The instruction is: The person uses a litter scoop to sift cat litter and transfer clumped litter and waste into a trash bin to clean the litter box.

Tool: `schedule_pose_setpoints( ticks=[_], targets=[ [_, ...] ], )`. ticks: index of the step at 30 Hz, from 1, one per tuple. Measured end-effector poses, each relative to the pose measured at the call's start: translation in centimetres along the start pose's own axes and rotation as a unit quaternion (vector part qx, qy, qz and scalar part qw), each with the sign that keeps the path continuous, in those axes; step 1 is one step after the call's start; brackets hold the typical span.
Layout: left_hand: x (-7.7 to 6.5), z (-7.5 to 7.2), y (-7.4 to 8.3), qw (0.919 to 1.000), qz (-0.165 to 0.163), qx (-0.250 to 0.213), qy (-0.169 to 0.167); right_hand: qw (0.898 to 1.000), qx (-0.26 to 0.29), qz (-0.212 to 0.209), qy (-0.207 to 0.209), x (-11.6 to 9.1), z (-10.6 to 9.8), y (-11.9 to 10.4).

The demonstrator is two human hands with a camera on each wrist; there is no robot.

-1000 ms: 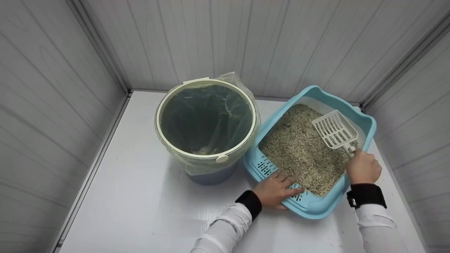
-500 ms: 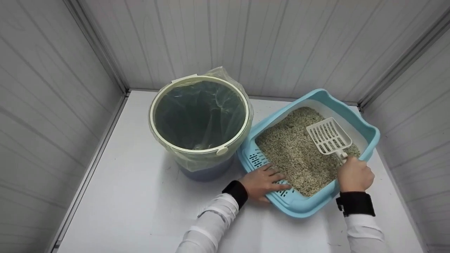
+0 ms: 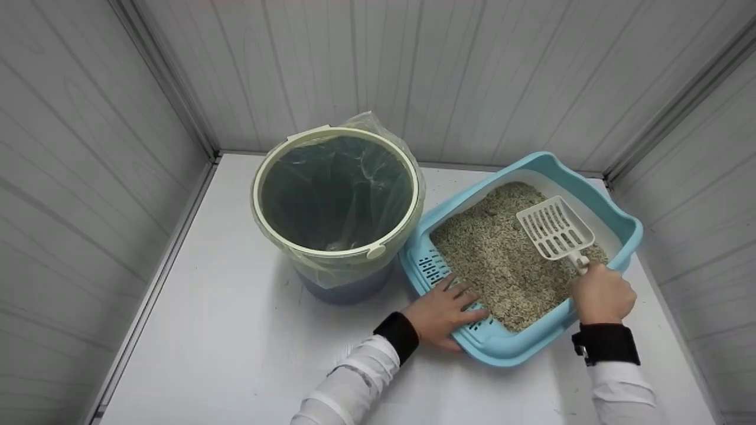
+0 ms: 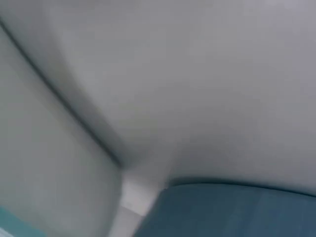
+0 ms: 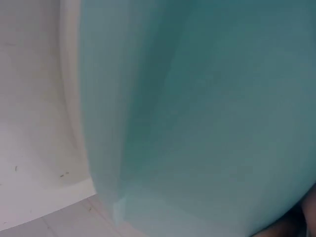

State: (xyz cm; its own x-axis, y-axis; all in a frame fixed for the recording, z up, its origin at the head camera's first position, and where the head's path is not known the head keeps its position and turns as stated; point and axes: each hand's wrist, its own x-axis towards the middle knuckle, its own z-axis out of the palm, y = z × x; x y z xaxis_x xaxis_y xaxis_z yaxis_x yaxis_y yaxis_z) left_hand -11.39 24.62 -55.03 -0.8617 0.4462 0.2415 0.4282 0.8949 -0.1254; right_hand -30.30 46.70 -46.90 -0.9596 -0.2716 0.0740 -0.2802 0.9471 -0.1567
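Observation:
In the head view, my right hand [image 3: 603, 294] grips the handle of a pale slotted litter scoop [image 3: 555, 228]. The scoop's head is over the grey-brown cat litter [image 3: 496, 236], which shows through its slots. That litter fills a light-blue litter box [image 3: 514, 348]. At the box's perforated front ledge is my left hand [image 3: 440, 313], its fingers spread over the ledge and its thumb outside the rim. A blue bin [image 3: 348, 289] with a cream ring and a thin yellowish bag [image 3: 331, 271] stands left of the box.
White panel walls [image 3: 378, 65] enclose the white tabletop [image 3: 224, 330] at the back and both sides. The bin stands close against the box's left corner. Blue plastic of the box's side [image 5: 197, 123] fills much of the right wrist view.
The litter box has turned slightly clockwise, my left hand moving left with its front ledge. The scoop has come a little nearer and left. The bin has shifted slightly left.

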Motion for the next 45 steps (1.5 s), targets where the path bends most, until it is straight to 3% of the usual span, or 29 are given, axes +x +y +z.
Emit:
schedule_pose_setpoints(
  ticks=[6,11,15,19,23,30,38,45],
  targets=[
    [1.9,-0.9,4.6,0.9974,-0.069,0.002,-0.023,0.999,0.005,-0.034,0.03,2.8,-0.6,2.1],
    [4.0,-1.3,8.9,0.9924,-0.12,0.004,-0.027,1.0,0.001,-0.022,-0.004,5.6,-0.9,2.9],
    [5.0,-0.7,10.6,0.9871,-0.158,0.024,-0.006,1.0,-0.003,-0.001,-0.028,7.1,-1.0,3.2],
    [5.3,0.2,10.9,0.9795,-0.177,0.075,0.06,0.999,-0.006,0.009,-0.047,7.6,-1.0,2.9],
    [5.4,0.8,10.8,0.9756,-0.162,0.106,0.103,0.998,-0.008,0.008,-0.062,7.6,-1.3,2.8],
    [5.0,1.1,10.4,0.9783,-0.137,0.102,0.118,0.996,-0.013,-0.005,-0.092,7.3,-1.8,3.1],
    [5.6,1.3,10.8,0.978,-0.143,0.098,0.116,0.992,-0.027,-0.047,-0.114,7.8,-2.1,4.0],
    [5.1,1.1,11.0,0.9772,-0.148,0.099,0.116,0.988,-0.036,-0.085,-0.123,7.4,-1.9,4.0]
  ],
)
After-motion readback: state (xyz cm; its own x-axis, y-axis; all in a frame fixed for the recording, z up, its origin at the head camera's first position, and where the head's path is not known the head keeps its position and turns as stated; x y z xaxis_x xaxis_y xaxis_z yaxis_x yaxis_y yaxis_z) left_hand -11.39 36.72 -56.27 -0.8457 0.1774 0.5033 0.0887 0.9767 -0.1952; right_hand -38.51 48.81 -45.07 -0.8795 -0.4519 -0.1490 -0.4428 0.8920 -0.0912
